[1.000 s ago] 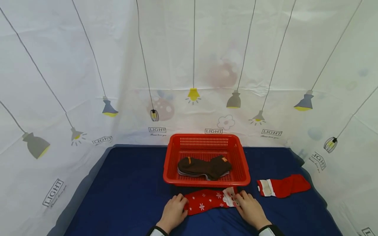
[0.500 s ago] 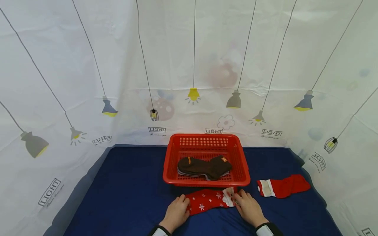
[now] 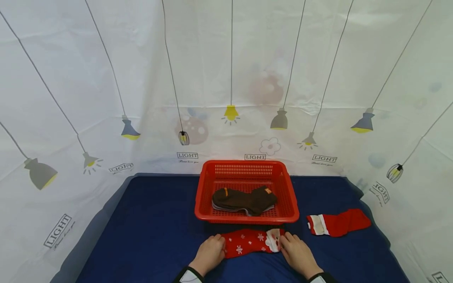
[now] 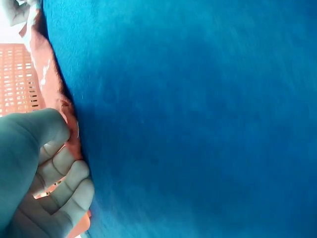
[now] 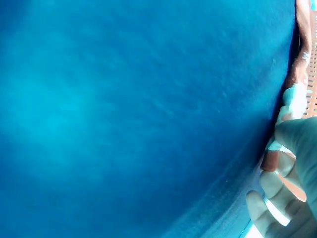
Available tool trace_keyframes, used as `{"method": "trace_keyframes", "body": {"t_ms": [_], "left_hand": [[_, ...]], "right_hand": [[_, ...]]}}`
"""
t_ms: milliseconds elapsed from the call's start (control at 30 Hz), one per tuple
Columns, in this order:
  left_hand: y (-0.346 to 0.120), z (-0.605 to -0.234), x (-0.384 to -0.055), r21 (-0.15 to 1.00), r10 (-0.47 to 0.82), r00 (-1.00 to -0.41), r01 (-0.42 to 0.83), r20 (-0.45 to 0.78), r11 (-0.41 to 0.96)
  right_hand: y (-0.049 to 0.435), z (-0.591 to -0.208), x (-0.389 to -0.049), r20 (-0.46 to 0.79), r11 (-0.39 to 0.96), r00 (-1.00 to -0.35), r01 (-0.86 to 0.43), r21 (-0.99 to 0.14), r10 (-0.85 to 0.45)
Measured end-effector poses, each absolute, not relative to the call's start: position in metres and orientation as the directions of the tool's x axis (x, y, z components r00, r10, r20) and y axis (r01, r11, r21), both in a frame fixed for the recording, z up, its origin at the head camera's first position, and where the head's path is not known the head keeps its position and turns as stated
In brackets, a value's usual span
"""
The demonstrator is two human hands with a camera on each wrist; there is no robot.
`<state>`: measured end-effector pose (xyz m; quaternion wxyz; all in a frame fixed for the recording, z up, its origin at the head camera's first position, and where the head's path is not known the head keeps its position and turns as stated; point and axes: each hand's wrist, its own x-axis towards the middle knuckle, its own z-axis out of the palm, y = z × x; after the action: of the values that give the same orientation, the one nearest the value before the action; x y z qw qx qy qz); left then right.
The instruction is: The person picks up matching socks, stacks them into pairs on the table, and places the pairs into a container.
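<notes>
A red sock point(image 3: 244, 242) with white snowflakes and a bearded face near its cuff lies stretched sideways just in front of the red basket. My left hand point(image 3: 209, 253) pinches its left end, thumb on the near side and fingers curled behind, as the left wrist view shows. At the cuff end, my right hand point(image 3: 299, 255) pinches the fabric between thumb and forefinger; its other fingers point(image 5: 270, 213) are loosely bent. A second red sock point(image 3: 339, 223) with a white band lies flat to the right, apart from both hands.
Behind the held sock stands the red plastic basket point(image 3: 198, 214) with dark brown socks point(image 3: 244, 200) lying inside. Dark blue cloth point(image 3: 155, 228) covers the table. A white curtain point(image 3: 226, 59) printed with hanging lamps encloses the back and sides.
The sock has shifted slightly toward me, and its cuff end lies flatter and straighter. My left hand has slid a little right from its place one second ago; the basket and second sock stay put.
</notes>
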<state>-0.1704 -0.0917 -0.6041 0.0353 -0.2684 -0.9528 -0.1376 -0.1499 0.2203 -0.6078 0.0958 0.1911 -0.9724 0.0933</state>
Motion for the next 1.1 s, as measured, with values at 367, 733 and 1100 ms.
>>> {"method": "trace_keyframes", "body": {"t_ms": [367,733,1100], "left_hand": [[-0.102,-0.598,-0.171,0.231,0.5,-0.858,0.514,0.117,0.826],[-0.105,-0.598,-0.167,0.189,0.491,-0.865,0.502,0.104,0.844],[-0.107,-0.596,-0.168,0.185,0.49,-0.868,0.497,0.084,0.848]], "right_hand": [[0.215,-0.603,-0.13,0.174,0.881,-0.908,-0.414,-0.227,-0.382],[0.214,-0.604,-0.126,0.061,0.887,-0.927,-0.373,-0.274,-0.371],[0.217,-0.6,-0.126,0.111,0.895,-0.927,-0.375,-0.242,-0.358]]}}
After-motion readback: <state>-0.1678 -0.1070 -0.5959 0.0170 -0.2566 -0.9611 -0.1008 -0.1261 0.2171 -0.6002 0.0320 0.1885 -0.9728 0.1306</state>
